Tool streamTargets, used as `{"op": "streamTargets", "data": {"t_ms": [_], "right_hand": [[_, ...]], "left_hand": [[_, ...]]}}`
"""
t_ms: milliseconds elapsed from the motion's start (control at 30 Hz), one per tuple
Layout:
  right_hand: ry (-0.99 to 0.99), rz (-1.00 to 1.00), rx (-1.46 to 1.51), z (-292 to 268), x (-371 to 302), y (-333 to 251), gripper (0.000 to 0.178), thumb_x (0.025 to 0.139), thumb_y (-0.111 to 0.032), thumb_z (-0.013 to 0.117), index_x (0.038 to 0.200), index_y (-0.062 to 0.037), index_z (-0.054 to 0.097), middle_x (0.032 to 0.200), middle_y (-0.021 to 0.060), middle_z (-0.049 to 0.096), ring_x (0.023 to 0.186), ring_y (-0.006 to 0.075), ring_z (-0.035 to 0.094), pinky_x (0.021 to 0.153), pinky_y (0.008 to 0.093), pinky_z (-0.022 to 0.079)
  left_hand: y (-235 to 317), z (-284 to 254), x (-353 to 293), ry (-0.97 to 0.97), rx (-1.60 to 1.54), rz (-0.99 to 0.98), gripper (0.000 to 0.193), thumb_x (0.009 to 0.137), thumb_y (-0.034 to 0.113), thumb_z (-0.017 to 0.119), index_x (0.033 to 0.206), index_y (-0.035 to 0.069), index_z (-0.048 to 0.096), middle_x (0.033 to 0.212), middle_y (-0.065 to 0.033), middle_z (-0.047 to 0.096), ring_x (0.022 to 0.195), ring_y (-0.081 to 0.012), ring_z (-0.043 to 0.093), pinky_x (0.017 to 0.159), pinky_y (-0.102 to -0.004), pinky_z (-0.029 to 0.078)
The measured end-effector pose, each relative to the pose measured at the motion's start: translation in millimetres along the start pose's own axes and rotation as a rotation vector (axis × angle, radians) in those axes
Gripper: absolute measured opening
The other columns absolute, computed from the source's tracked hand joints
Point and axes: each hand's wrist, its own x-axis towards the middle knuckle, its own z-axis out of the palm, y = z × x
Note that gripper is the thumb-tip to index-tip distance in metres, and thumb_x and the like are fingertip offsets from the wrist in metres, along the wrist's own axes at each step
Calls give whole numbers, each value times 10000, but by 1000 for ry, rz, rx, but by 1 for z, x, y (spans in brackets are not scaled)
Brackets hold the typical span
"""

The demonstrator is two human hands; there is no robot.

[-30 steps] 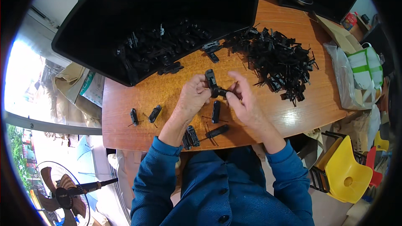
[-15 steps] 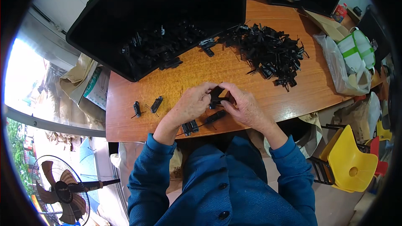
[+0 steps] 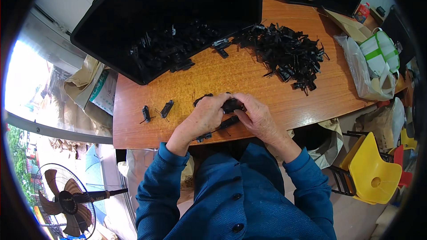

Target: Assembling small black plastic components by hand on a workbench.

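Observation:
Near the front edge of the wooden table, my left hand (image 3: 204,114) and my right hand (image 3: 259,118) meet around a small black plastic part (image 3: 232,105). The fingers of both are closed on it, and they hide most of its shape. Just below, a long black piece (image 3: 229,122) lies on the wood. Another black piece (image 3: 203,137) shows partly under my left wrist, and a dark piece (image 3: 201,99) peeks out past the back of my left hand. Two slim black parts with thin wires or prongs, one (image 3: 146,114) and another (image 3: 167,109), lie to the left.
A big black bin (image 3: 111,40) lies on its side at the back, with many black parts inside. A heap of black parts (image 3: 287,55) sits right of it. Plastic bags (image 3: 362,75) stand at the right edge, a yellow chair (image 3: 373,169) beyond, a fan (image 3: 66,202) lower left.
My hands have turned the black part and closed more tightly round it. My left hand has shifted slightly, covering more of the pieces below and leaving a dark piece showing above it.

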Motion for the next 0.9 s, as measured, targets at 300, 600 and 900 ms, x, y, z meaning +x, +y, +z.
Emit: {"op": "streamTargets", "data": {"t_ms": [300, 600, 900], "right_hand": [[99, 109, 43, 14, -4, -2, 381, 778, 81, 634, 1129, -29, 534, 962, 131, 571, 787, 239, 602, 677, 283, 490], [195, 352, 269, 66, -23, 2, 323, 806, 40, 623, 1110, -19, 529, 916, 119, 566, 780, 239, 592, 688, 291, 483], [-143, 685, 610, 69, -23, -18, 282, 840, -71, 682, 1078, 8, 552, 971, 52, 611, 830, 76, 565, 697, 238, 476]], "left_hand": [[-14, 9, -11, 71, -429, -98, 388, 794, -38, 521, 1181, -6, 534, 1023, -150, 651, 926, -258, 640, 802, -334, 506], [-25, 90, -35, 642, -1405, -353, 219, 918, 60, 569, 1135, 29, 557, 984, -25, 593, 871, -111, 594, 777, -240, 516], [-20, 70, -76, 712, -1275, -270, 230, 892, 41, 593, 1117, 6, 560, 1028, -75, 645, 912, -119, 601, 811, -240, 495]]}}
